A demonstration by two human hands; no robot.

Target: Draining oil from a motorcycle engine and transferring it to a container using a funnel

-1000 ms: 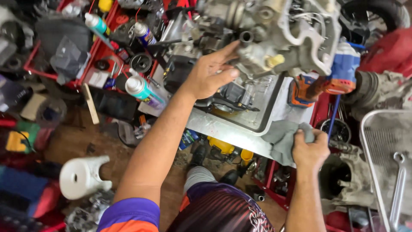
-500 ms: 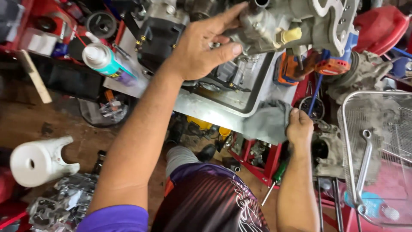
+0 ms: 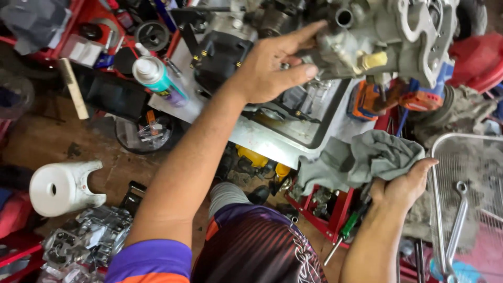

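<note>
Left hand (image 3: 267, 68) reaches up and forward, fingers spread, thumb and forefinger resting against the side of a grey metal engine block (image 3: 387, 42) at the top of the view; touching it, not closed round it. Right hand (image 3: 401, 188) low at right, fingers curled and gripping a grey rag (image 3: 367, 157), which drapes over the edge of the metal tray (image 3: 272, 144) on the tabletop. Block sits above that tray, beside a black engine part (image 3: 222, 50). Judged step: steadying the block with one hand while the rag is readied, wiping or cleaning work on the casting. The next move would seem to call for bringing the rag up to the block while the left hand stays braced. In the way: an orange and blue power tool (image 3: 390, 102) lies just beside the block, between rag and casting. Around: a spray can with a teal label (image 3: 157, 78) left of the tray; a wire basket (image 3: 466, 209) with a spanner (image 3: 458, 220) at far right; a white plastic cover (image 3: 60, 188) on the floor at left, engine parts (image 3: 86, 241) near it; a green-handled screwdriver (image 3: 348, 233) by the red rack (image 3: 335, 209) below.
</note>
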